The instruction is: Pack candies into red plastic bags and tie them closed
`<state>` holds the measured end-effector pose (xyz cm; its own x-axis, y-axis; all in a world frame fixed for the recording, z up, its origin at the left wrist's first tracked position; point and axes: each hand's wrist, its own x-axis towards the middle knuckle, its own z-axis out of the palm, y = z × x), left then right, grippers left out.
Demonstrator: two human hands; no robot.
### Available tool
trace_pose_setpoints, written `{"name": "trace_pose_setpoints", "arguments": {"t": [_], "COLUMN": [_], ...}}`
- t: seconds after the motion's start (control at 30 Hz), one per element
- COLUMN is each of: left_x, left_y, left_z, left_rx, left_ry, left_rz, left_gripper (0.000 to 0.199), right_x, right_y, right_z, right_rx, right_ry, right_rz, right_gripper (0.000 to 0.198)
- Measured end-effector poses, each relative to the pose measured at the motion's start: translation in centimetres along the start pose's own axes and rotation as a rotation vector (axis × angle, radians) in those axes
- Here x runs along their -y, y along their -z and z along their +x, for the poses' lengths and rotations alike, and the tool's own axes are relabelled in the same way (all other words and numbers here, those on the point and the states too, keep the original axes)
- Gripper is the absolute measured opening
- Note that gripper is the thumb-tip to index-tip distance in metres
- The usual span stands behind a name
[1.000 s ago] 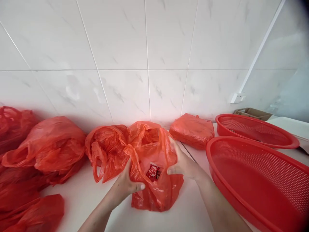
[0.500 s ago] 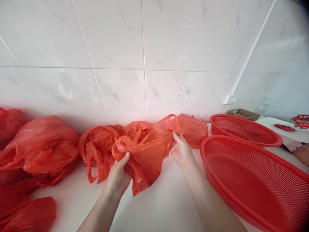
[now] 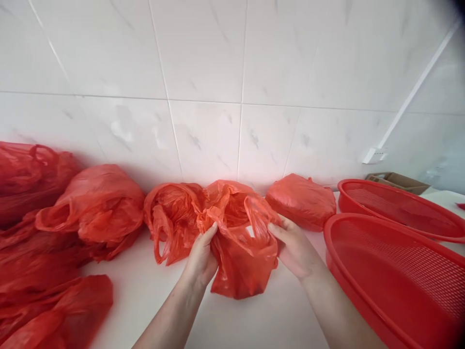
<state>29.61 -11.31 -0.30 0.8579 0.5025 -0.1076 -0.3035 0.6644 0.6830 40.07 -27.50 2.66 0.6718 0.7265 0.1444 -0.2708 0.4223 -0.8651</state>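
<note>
A thin red plastic bag (image 3: 243, 271) with loop handles hangs between my two hands over the white table. My left hand (image 3: 204, 257) pinches its left edge, thumb on top. On the other side my right hand (image 3: 296, 245) grips the right edge near a handle, some fingers hidden behind the plastic. The bag's mouth gapes a little, and a small white patch shows through a handle loop. Just behind it, another crumpled red bag (image 3: 174, 213) sits against the wall. To the right rests a filled, rounded red bag (image 3: 303, 201).
Several more red bags (image 3: 105, 208) are heaped on the left. Two red mesh plastic baskets stand on the right, the nearer basket (image 3: 378, 271) beside my right forearm and the farther basket (image 3: 399, 203) behind it. A cardboard box (image 3: 397, 182) and a wall socket (image 3: 376, 155) lie beyond.
My view has swung left. The bag, earlier stretched sideways with a handle raised, now hangs lower with its mouth partly spread. My right hand has changed its hold along the edge.
</note>
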Motion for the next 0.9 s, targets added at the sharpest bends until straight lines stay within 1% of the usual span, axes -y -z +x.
{"name": "trace_pose_setpoints", "arguments": {"t": [0.07, 0.17, 0.23, 0.3, 0.37, 0.47, 0.5, 0.53, 0.57, 0.6, 0.63, 0.7, 0.73, 0.77, 0.83, 0.87, 0.9], "left_x": [-0.4, -1.1, -1.7, -2.3, -3.1, -4.3, -4.6, -4.8, -4.9, -4.9, -4.8, -4.2, -3.9, -3.5, -3.0, -2.8, -2.5], "left_y": [0.7, 1.5, 1.7, 1.8, 1.9, 1.8, 1.7, 1.4, 1.0, 0.4, -0.2, -1.5, -2.1, -2.7, -3.3, -3.4, -3.3], "left_z": [0.0, 0.0, -0.1, -0.2, -0.3, -0.6, -0.7, -0.9, -1.0, -1.3, -1.5, -1.9, -2.0, -2.2, -2.3, -2.4, -2.4], "left_rx": [-0.01, -0.001, 0.019, 0.047, 0.055, 0.034, 0.035, 0.047, 0.066, 0.089, 0.112, 0.184, 0.241, 0.316, 0.46, 0.475, 0.422], "left_ry": [-0.017, -0.036, -0.044, -0.054, -0.089, -0.168, -0.185, -0.193, -0.195, -0.194, -0.2, -0.213, -0.207, -0.189, -0.164, -0.184, -0.25], "left_rz": [0.048, 0.154, 0.259, 0.392, 0.546, 0.768, 0.827, 0.878, 0.918, 0.947, 0.969, 1.001, 1.011, 1.008, 0.934, 0.864, 0.791], "left_gripper": [0.011, 0.018, 0.024, 0.027, 0.026, 0.018, 0.015, 0.014, 0.012, 0.01, 0.01, 0.008, 0.006, 0.005, 0.01, 0.015, 0.024], "right_x": [-0.2, -0.4, -0.4, -0.1, 0.2, 0.3, 0.2, 0.0, -0.3, -0.6, -1.0, -1.8, -2.3, -2.8, -3.6, -4.0, -4.2], "right_y": [1.0, 2.4, 2.4, 1.8, 0.9, 0.0, -0.1, -0.3, -0.6, -0.8, -1.2, -2.1, -2.5, -2.8, -3.1, -3.1, -2.9], "right_z": [-0.3, -0.2, 0.2, 0.3, 0.2, -0.4, -0.7, -0.8, -1.0, -1.1, -1.2, -1.3, -1.3, -1.3, -1.1, -1.0, -0.8], "right_rx": [-0.041, -0.112, -0.099, -0.062, -0.029, 0.002, 0.002, -0.007, -0.023, -0.032, -0.026, 0.039, 0.075, 0.091, 0.041, -0.01, -0.069], "right_ry": [0.021, 0.086, 0.095, 0.105, 0.127, 0.129, 0.115, 0.088, 0.056, 0.022, -0.01, -0.061, -0.067, -0.06, -0.059, -0.082, -0.119], "right_rz": [-0.005, 0.131, 0.201, 0.191, 0.105, -0.068, -0.122, -0.187, -0.265, -0.35, -0.432, -0.553, -0.587, -0.616, -0.678, -0.688, -0.666], "right_gripper": [0.02, 0.016, 0.014, 0.017, 0.028, 0.055, 0.059, 0.059, 0.055, 0.049, 0.048, 0.056, 0.054, 0.044, 0.015, 0.014, 0.022]}}
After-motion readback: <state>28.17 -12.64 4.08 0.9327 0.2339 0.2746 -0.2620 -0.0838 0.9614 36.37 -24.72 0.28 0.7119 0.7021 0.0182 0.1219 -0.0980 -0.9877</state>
